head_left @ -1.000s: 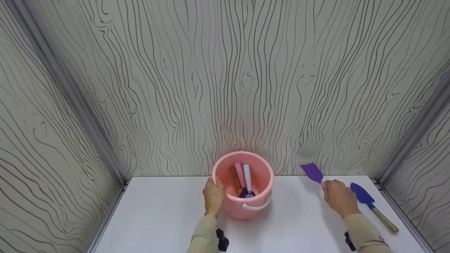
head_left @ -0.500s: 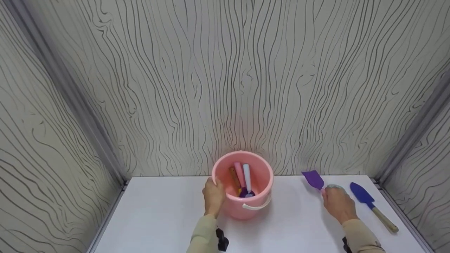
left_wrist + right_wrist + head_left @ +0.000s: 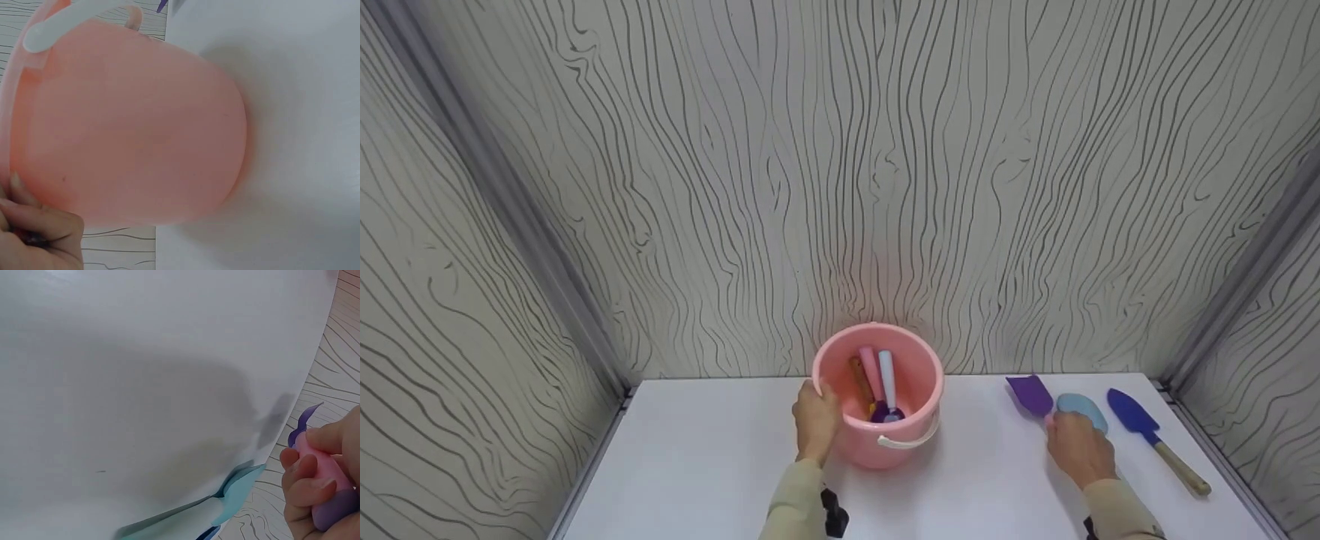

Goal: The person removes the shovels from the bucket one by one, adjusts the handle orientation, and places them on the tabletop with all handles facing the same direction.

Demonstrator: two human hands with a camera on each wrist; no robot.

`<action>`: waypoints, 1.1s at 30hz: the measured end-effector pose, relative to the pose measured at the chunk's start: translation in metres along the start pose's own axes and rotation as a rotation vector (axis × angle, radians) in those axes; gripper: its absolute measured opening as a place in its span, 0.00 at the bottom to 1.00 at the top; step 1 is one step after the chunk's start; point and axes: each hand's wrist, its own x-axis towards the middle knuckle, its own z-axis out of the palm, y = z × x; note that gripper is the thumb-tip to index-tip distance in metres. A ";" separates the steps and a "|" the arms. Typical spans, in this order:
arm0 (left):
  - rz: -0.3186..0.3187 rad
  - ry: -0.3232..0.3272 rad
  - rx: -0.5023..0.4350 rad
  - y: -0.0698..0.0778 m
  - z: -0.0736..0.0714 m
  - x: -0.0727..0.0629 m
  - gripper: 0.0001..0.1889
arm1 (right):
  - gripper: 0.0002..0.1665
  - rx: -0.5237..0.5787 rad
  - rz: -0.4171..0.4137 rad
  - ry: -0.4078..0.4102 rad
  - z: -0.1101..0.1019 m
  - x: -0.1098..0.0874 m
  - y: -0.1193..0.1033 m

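My left hand (image 3: 816, 421) grips the left rim of a pink bucket (image 3: 877, 452), which stands upright on the white table. In the left wrist view, curled fingers of the left hand (image 3: 42, 233) show at the rim of the bucket (image 3: 135, 124). Off to the right, my right hand (image 3: 1081, 450) holds a toy shovel (image 3: 1030, 395) with a purple blade by its pink handle. The right wrist view shows fingers curled round that shovel's pink grip (image 3: 320, 475). A light blue shovel (image 3: 1080, 407) lies just beyond the right hand, partly hidden by it.
Inside the bucket stand several tools, with a brown handle (image 3: 861, 376), a pink handle (image 3: 871, 369) and a pale blue handle (image 3: 887, 375). A blue trowel (image 3: 1131, 412) with a wooden handle lies at the table's right side. Patterned walls (image 3: 877, 187) enclose the table.
My right hand has drawn slightly nearer to me, lowering the purple shovel in the head view. More of the light blue shovel now shows. The left hand and bucket stay put.
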 end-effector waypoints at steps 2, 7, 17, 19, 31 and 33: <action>-0.001 0.002 0.004 -0.001 0.001 0.000 0.17 | 0.18 0.006 0.009 0.007 0.002 -0.001 0.001; 0.001 0.004 0.000 -0.001 0.001 0.001 0.17 | 0.19 0.015 0.026 -0.020 0.004 -0.003 0.003; -0.019 -0.016 -0.015 -0.001 0.001 -0.001 0.18 | 0.20 0.003 0.079 -0.094 0.008 -0.007 0.005; -0.017 -0.013 -0.015 0.000 0.001 -0.001 0.17 | 0.20 0.002 0.091 -0.100 0.009 -0.006 0.005; 0.017 0.016 0.007 -0.001 0.002 0.001 0.17 | 0.18 0.023 0.076 -0.068 0.017 -0.010 0.001; 0.011 0.015 0.009 -0.001 0.002 0.001 0.17 | 0.17 0.018 0.074 -0.057 0.018 -0.011 -0.001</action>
